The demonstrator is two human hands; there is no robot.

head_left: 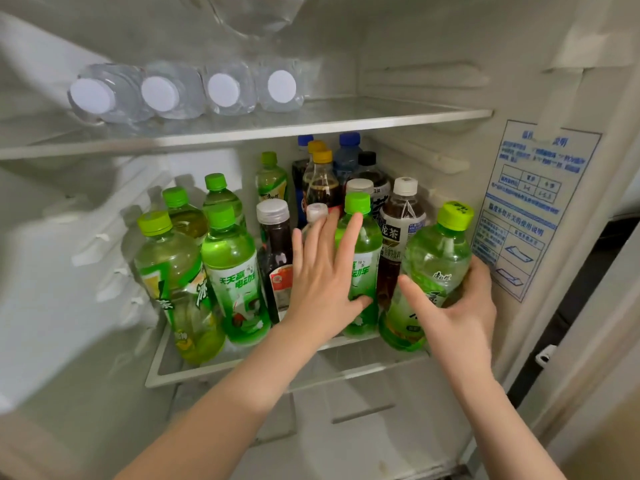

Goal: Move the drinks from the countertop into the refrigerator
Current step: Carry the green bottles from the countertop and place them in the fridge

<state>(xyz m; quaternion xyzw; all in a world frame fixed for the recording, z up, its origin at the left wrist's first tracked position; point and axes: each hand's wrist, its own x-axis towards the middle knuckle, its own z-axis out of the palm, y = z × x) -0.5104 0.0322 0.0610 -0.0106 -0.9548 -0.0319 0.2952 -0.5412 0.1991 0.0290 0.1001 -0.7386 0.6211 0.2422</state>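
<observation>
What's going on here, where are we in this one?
A person is loading drinks into an open refrigerator. The right hand grips a green tea bottle, tilted, at the right end of the crowded middle shelf. The left hand rests its straight fingers against a green-capped bottle standing there. Water bottles lie on the shelf above.
</observation>
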